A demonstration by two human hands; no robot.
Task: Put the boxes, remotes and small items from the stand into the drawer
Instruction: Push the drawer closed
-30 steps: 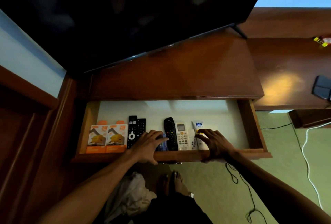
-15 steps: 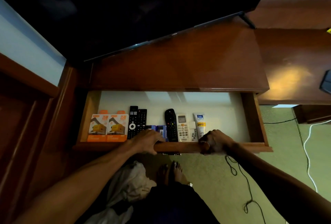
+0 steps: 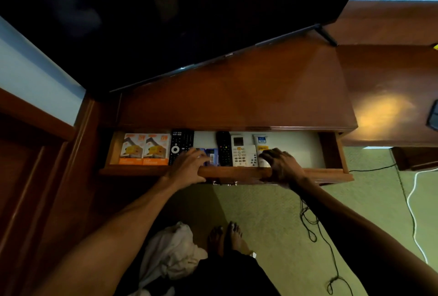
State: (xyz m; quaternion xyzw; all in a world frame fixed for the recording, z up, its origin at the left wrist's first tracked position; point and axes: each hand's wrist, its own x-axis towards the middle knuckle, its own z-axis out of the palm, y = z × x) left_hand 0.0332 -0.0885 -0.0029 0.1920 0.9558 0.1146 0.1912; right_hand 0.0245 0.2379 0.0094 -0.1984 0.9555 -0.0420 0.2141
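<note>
The wooden drawer [image 3: 331, 172] of the stand sticks out only partway, its back half hidden under the stand top [image 3: 237, 96]. Inside lie two orange boxes [image 3: 144, 148], a black remote pair [image 3: 181, 145], a small blue item [image 3: 212, 154], a black remote [image 3: 224, 151], a white remote [image 3: 241, 153] and a white tube [image 3: 262, 143]. My left hand [image 3: 189, 167] grips the drawer's front edge left of centre. On the same edge, right of centre, rests my right hand [image 3: 282, 165], fingers curled over it.
A large dark TV [image 3: 166, 23] stands on the stand top. A lower wooden desk [image 3: 391, 96] extends to the right. Black cable [image 3: 315, 224] and white cable [image 3: 412, 205] lie on the green carpet. A white cloth [image 3: 170, 253] and my bare feet [image 3: 225, 236] are below.
Both hands moved from the items inside to the drawer's front edge. The drawer has slid inward, so less of its interior shows.
</note>
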